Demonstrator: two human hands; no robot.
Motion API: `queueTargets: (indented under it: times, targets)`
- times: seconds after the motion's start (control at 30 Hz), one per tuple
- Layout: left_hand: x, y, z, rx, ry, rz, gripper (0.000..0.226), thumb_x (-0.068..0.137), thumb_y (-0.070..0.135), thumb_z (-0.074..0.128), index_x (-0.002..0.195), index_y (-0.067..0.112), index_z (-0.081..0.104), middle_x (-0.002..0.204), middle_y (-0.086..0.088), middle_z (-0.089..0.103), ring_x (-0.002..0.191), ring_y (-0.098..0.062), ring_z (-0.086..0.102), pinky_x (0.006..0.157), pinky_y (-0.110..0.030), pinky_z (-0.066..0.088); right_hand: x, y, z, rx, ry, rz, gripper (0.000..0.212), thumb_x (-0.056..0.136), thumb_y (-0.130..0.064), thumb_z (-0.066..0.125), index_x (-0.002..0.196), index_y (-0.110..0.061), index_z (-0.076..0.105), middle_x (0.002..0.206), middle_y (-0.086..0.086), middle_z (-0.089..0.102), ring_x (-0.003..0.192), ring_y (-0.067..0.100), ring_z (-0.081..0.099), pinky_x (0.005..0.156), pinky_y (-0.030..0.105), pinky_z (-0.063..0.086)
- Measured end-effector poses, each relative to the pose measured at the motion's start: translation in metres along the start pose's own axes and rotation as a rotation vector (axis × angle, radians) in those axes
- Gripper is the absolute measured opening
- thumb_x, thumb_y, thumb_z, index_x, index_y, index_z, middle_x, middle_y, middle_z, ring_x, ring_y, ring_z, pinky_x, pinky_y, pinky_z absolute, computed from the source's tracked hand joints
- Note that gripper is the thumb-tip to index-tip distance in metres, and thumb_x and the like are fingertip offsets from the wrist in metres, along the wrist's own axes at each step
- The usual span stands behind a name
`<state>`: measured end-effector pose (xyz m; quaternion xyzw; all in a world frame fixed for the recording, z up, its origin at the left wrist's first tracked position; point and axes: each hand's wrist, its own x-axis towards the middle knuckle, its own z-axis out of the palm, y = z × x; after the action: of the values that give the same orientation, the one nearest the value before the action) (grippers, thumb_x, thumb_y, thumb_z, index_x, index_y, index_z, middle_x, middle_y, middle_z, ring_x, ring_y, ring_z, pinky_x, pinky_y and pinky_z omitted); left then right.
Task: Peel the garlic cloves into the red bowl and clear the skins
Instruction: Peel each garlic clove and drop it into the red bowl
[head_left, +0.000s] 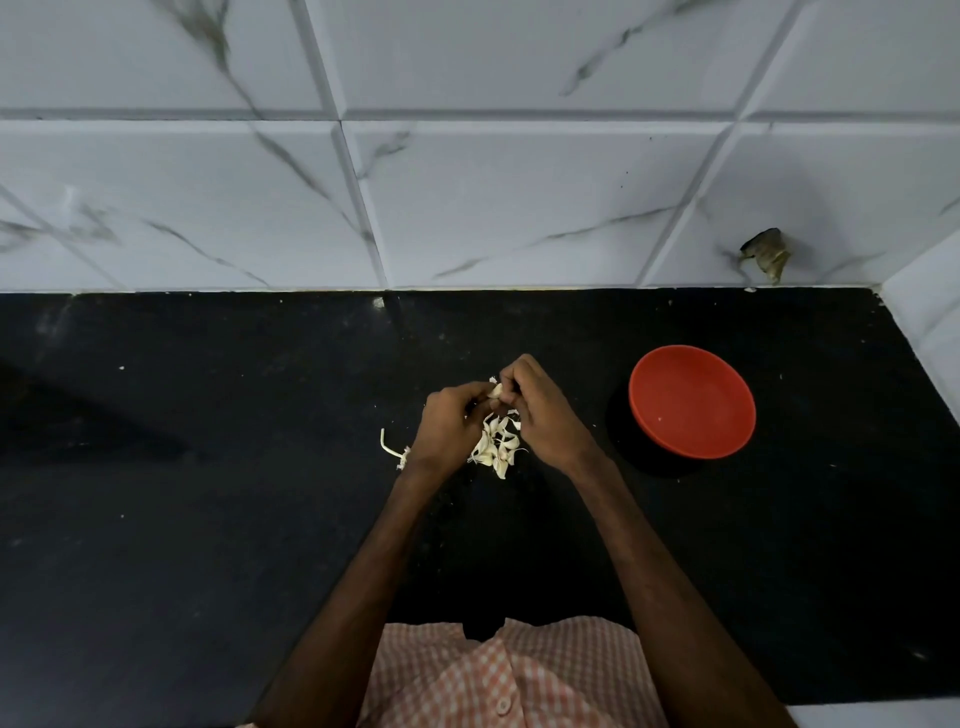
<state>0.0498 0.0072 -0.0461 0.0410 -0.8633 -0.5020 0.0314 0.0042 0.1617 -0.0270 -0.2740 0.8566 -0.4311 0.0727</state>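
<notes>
An orange-and-white checked shirt, buttoned, leaves forearms bare.

One view only: a wide-angle camera on the head. We look forward and steeply down onto the black counter, the tiled wall filling the upper part. Left hand and right hand, pinching a garlic clove, sit mid-frame, fairly near, forearms rising from the bottom edge.

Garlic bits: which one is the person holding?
The clove pinched between the left hand and right hand, near the pile; the rest lie loose on the black counter.
</notes>
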Motion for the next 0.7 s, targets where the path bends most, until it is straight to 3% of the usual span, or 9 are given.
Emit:
queueTargets:
  times: [0.1,0.2,0.4,0.53,0.7]
  targets:
    - [-0.0001,0.0007,0.0027,0.005,0.005,-0.017,0.016,0.097,0.013,0.065,0.110,0.013,0.075,0.089,0.004,0.076,0.082,-0.013,0.072,0.078,-0.043,0.056,-0.0005,-0.0004,-0.0005,-0.089,0.007,-0.024,0.021,0.096,0.009,0.048,0.092,-0.012,0.046,0.100,0.001,0.047,0.091,0.023,0.058,0.071,0.047,0.054]
    - [-0.0002,0.0029,0.0056,0.017,0.027,-0.025,0.015,0.097,0.014,0.065,0.108,0.015,0.076,0.088,0.006,0.076,0.080,-0.007,0.071,0.077,-0.039,0.057,-0.0005,-0.0016,-0.0004,-0.194,0.039,-0.063,0.022,0.090,0.014,0.051,0.093,-0.008,0.050,0.100,0.002,0.047,0.088,0.020,0.054,0.068,0.045,0.053]
    - [0.0003,0.0080,0.0073,0.063,0.062,-0.023,0.015,0.097,0.016,0.066,0.108,0.016,0.075,0.086,0.005,0.076,0.075,-0.010,0.070,0.069,-0.033,0.056,-0.0004,0.0003,0.0018,-0.260,0.086,-0.102,0.019,0.088,0.014,0.053,0.096,-0.003,0.054,0.102,0.009,0.052,0.088,0.021,0.054,0.068,0.043,0.053]
    - [0.0002,0.0065,0.0055,0.066,0.088,-0.038,0.015,0.097,0.021,0.065,0.107,0.016,0.076,0.081,0.004,0.075,0.067,-0.012,0.067,0.066,-0.040,0.056,-0.0015,0.0019,0.0052,0.061,0.214,0.035,0.008,0.097,0.002,0.057,0.099,-0.005,0.054,0.099,0.006,0.058,0.090,0.023,0.060,0.075,0.044,0.054]
    - [-0.0017,0.0067,0.0044,0.055,0.148,-0.020,0.017,0.095,0.021,0.068,0.109,0.015,0.076,0.089,0.005,0.077,0.077,-0.006,0.071,0.074,-0.038,0.059,0.0002,-0.0018,0.0066,0.275,0.281,0.117,0.030,0.088,0.001,0.071,0.109,-0.016,0.059,0.097,-0.006,0.067,0.090,0.007,0.066,0.078,0.016,0.052]
